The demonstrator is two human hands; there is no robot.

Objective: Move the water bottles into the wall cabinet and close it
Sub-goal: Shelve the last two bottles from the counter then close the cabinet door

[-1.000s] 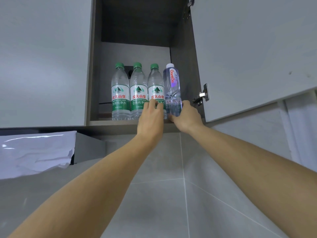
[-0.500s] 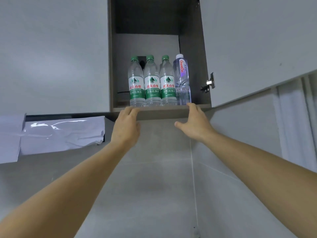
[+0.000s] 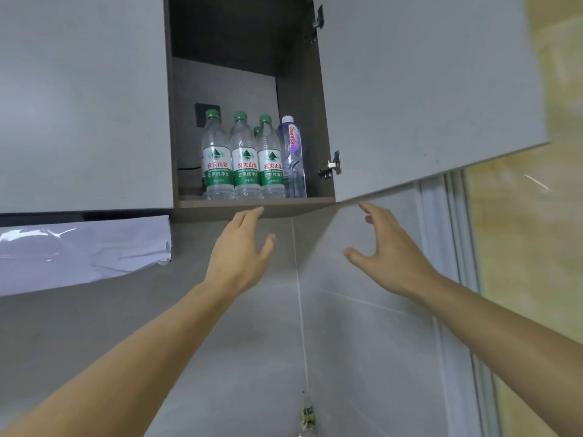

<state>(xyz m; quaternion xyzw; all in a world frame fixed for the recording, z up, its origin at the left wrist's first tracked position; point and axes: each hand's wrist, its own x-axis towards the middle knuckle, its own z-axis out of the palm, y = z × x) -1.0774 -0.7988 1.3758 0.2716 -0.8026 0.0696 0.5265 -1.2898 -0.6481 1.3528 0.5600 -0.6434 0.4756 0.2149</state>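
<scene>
Three green-capped water bottles [image 3: 244,159] stand in a row on the bottom shelf [image 3: 255,204] of the open wall cabinet, and a further green cap shows behind them. A clear bottle with a white cap [image 3: 293,159] stands at their right against the cabinet's side wall. The grey cabinet door [image 3: 426,89] is swung open to the right. My left hand [image 3: 241,250] is below the shelf edge, fingers apart, holding nothing. My right hand [image 3: 386,250] is spread open just under the door's lower edge, not touching it.
A closed grey cabinet door [image 3: 85,99] fills the left. Below it a range hood wrapped in shiny film [image 3: 79,250] juts out. Grey wall tiles [image 3: 252,357] lie behind my arms. A window frame [image 3: 448,247] runs down the right. Something small sits at the bottom centre [image 3: 307,417].
Both hands let go of the bottles and dropped below the shelf. My right hand has moved right, under the door's lower edge. The view has shifted, showing more of the cabinet's inside.
</scene>
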